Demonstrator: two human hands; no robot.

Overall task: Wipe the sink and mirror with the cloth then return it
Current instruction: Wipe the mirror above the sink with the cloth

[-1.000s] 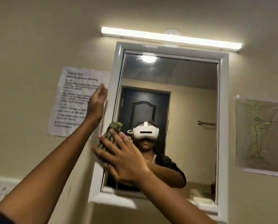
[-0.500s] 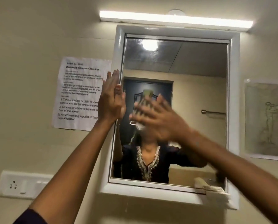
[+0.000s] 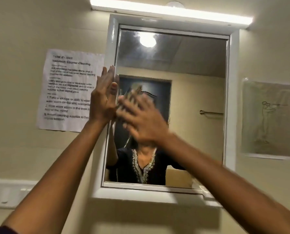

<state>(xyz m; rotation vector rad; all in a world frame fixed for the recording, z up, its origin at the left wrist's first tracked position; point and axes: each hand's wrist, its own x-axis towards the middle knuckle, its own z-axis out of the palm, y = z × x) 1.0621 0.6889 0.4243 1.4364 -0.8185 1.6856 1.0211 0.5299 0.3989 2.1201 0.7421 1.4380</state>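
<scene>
My right hand [image 3: 141,120] is flat, fingers spread, pressing the cloth [image 3: 132,95] on the mirror [image 3: 191,73]. My left hand [image 3: 103,98] is open on the frame's edge. The cloth looks soft and light; a flat palm should hold it best.

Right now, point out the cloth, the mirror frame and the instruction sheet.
cloth [image 3: 132,94]: head view, blurred upper edge above the fingers.
mirror frame [image 3: 232,98]: head view, right white side.
instruction sheet [image 3: 68,88]: head view, middle of the text.

Glossy mirror [image 3: 191,68], seemingly plastic frame [image 3: 232,98]
</scene>
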